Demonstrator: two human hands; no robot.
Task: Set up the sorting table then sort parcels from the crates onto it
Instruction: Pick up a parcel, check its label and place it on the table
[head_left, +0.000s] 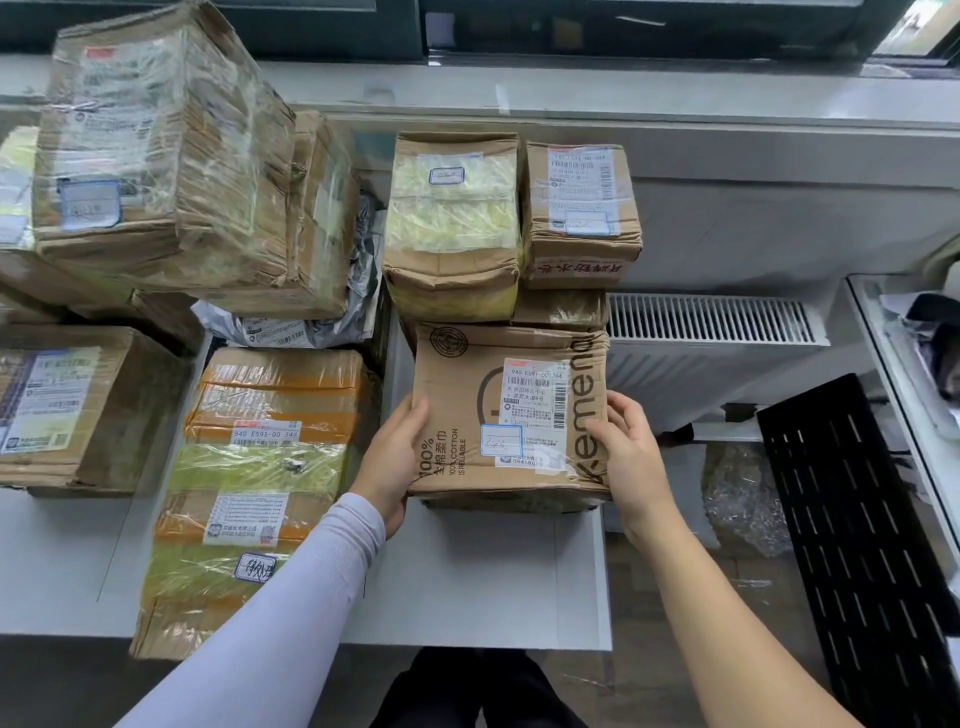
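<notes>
The printed box lies flat at the right edge of the white table, its label facing up. The left hand grips its left side, thumb on top and fingers curled under the edge. The right hand holds its right side, thumb on the top face, fingers against the side wall.

Just behind the printed box stands a yellow-taped box, with a labelled box touching it on the right, both stacked on lower parcels. Left of the printed box lies an orange-taped parcel, reaching past the table's near edge. Behind that lies a grey bag under a big wrapped box. Far left of the printed box sits another carton. To its right, off the table, stand a radiator and a black slotted panel.
</notes>
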